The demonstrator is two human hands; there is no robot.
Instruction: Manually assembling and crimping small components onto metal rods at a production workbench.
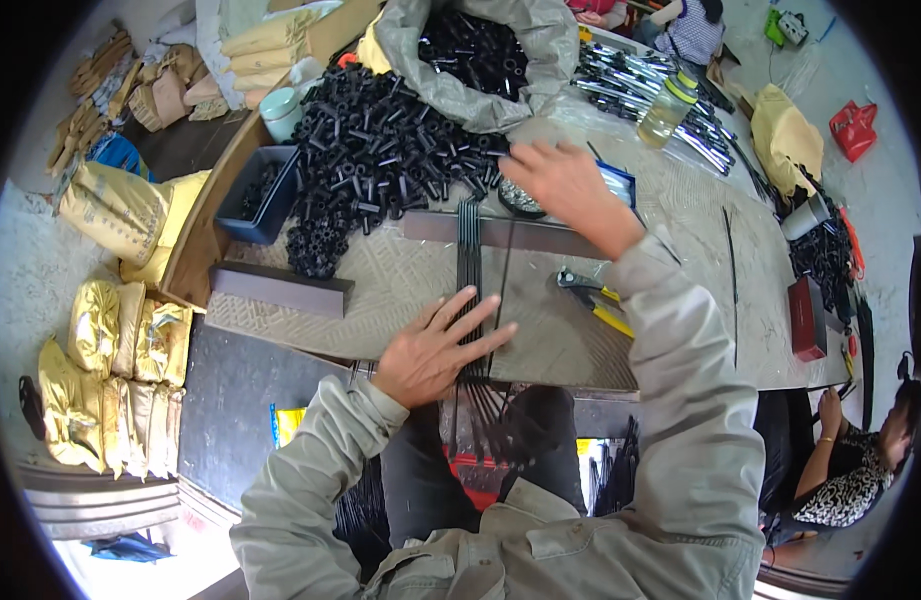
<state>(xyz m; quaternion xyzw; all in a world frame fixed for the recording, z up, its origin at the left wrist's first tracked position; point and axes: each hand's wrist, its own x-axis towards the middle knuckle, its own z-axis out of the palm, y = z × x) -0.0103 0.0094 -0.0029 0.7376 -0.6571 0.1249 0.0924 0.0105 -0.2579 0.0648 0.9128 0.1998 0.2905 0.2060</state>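
My left hand (440, 345) lies flat with spread fingers across a row of thin black rods (468, 265). The rods run over a dark bar (430, 227) on the table, and their near ends hang past the table edge above my lap. Farther right, my right hand (570, 190) is over a round dish (518, 200) of small shiny pieces. Its fingers are bent together; the tips are partly hidden, and I cannot make out what is between them. One separate rod (504, 270) lies right of the row. Yellow-handled pliers (590, 295) rest near my right forearm.
A heap of short black tubes (380, 140) covers the back left, beside a blue bin (260, 195) and a grey sack (555, 50). A bottle (668, 108) stands among metal rods at back right. Another dark bar (280, 288) lies left. A person (850, 460) sits at the right.
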